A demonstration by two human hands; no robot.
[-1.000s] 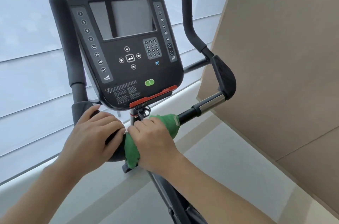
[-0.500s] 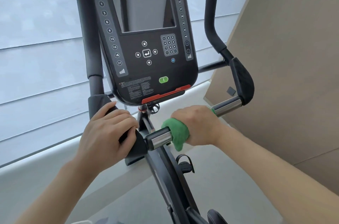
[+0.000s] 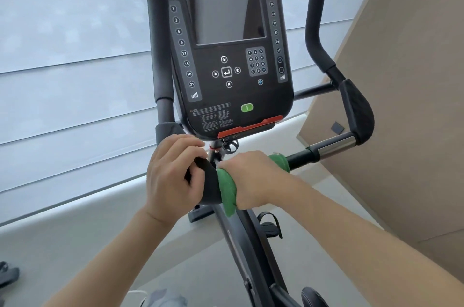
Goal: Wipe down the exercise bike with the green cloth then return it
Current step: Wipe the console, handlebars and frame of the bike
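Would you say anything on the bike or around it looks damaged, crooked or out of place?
Nothing stands out. The console looks intact, and the right hand holds the green cloth around the handlebar.

A green cloth (image 3: 227,187) wraps the black handlebar (image 3: 300,157) below a black console (image 3: 221,55) with red trim and green button (image 3: 247,107).

Pale window blinds (image 3: 75,60), tan wall panel (image 3: 414,105), light grey floor (image 3: 326,206)
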